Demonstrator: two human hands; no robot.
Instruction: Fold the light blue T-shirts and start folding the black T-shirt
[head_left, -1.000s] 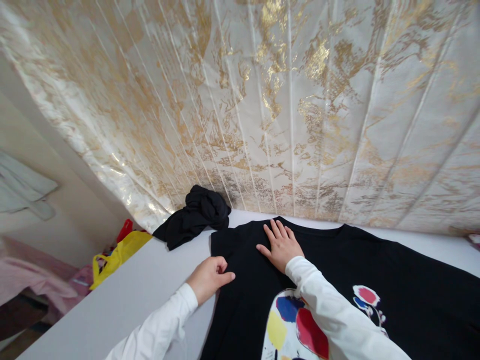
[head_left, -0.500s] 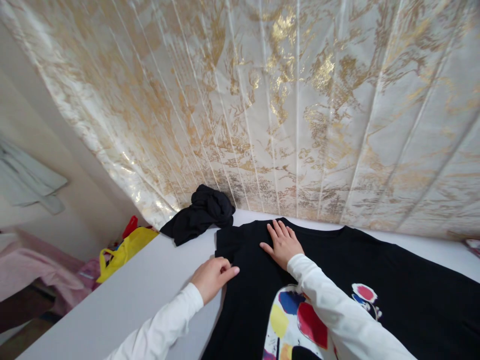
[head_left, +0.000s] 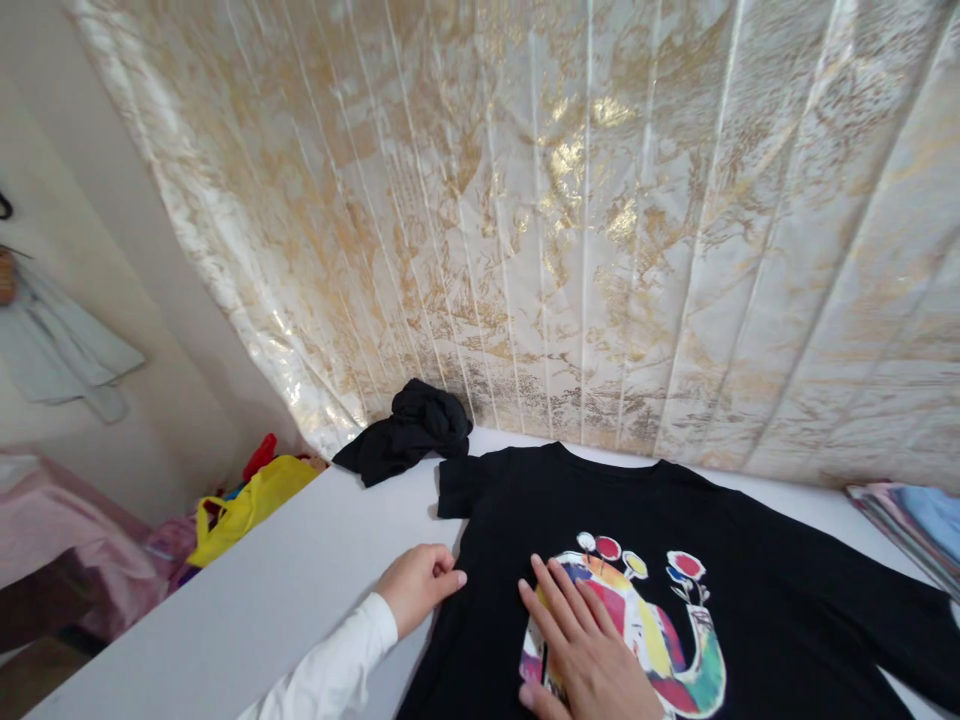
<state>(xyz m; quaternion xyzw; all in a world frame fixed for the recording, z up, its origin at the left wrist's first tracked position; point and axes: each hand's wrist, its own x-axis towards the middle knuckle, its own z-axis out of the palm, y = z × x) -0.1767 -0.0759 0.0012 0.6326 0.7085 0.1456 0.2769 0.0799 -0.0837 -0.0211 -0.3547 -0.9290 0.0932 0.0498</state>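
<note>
A black T-shirt (head_left: 510, 560) lies spread on the white table, its neckline toward the curtain and a colourful elephant-like print (head_left: 697, 660) on its chest. My right hand (head_left: 592, 650) rests flat on that print, fingers stretched out, covering part of it. At the shirt's left side edge, below the short sleeve, is my left hand (head_left: 416, 588). Its fingers are curled, with the thumb closed over the shirt's edge; the fingertips are partly hidden.
A crumpled black cloth (head_left: 412, 430) sits at the table's back left corner. Folded clothes (head_left: 911, 520) are stacked at the right. Behind hangs a white and gold curtain (head_left: 525, 250). Beyond the table's left edge are a yellow bag (head_left: 251, 505) and pink fabric (head_left: 75, 540).
My right hand has moved from the shirt's shoulder down onto the print. My left hand has slid slightly down the side edge. The view has shifted, showing the folded stack more fully.
</note>
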